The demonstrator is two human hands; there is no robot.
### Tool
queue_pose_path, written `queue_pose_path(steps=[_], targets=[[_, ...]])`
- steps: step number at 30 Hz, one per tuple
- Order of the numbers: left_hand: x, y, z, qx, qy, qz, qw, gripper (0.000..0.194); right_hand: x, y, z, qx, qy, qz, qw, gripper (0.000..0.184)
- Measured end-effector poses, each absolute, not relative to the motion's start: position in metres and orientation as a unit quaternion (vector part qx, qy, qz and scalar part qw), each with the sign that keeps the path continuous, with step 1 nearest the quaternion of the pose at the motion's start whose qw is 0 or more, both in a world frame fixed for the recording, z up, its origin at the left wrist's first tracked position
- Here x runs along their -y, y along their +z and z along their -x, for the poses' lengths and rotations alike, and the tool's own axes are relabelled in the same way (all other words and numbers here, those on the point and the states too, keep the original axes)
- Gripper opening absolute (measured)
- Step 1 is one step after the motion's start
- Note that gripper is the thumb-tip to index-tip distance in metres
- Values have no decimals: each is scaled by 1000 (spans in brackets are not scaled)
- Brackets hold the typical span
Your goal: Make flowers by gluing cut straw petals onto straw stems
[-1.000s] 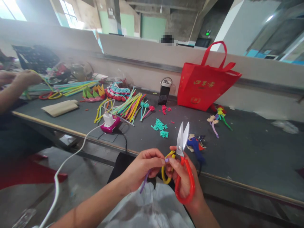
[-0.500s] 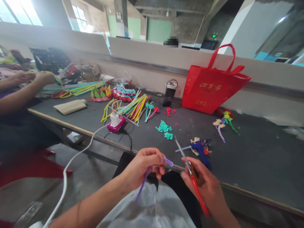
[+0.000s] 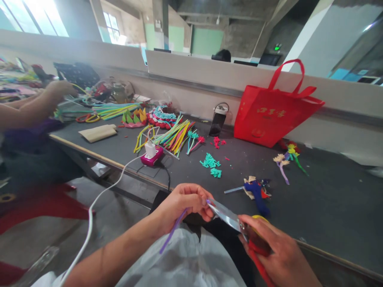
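Note:
Between the fingers of my left hand is a thin purple strip. Its tail hangs down over my lap, and a short end sticks out past my fingertips. My right hand is wrapped around the red and yellow handles of a pair of scissors. The blades point left, with their tips at the purple end by my left fingertips. Whether the blades touch the strip I cannot tell. On the table beyond my hands lie small teal cut pieces and a blue hot glue gun.
A magenta power strip with a white plug and cable is left of centre. Behind it lie bundled coloured strips. A black tumbler and red bag stand at the back. A co-worker's arm is at far left.
The scissors have swung from pointing up and away to pointing left, their tips now at the strip's short end. My right hand has shifted down and right. My left hand keeps its pinch.

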State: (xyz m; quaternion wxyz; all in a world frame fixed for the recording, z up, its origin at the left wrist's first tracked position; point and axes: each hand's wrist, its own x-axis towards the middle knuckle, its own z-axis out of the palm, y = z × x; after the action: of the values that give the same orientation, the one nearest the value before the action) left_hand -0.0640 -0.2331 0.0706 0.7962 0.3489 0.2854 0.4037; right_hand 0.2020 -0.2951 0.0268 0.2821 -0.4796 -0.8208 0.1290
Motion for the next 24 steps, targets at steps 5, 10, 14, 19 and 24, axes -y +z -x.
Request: queue_pose_path(steps=[5,10,14,19,24], targets=[[233,71,68,-275,393,-374,794,5,296,33,-205,833,120,466,273,53],[234,70,70,-268,396,-389,787,6,301,34,-208,825,129,475,278,54],[235,69,71,-266,394,-392,788,7,303,33,-209,833,124,465,275,57],[236,67,72,-262,399,-385,790,10,304,30,-212,847,102,458,250,59],[235,66,71,-257,391,-383,797,9,306,28,-214,858,102,448,231,60]])
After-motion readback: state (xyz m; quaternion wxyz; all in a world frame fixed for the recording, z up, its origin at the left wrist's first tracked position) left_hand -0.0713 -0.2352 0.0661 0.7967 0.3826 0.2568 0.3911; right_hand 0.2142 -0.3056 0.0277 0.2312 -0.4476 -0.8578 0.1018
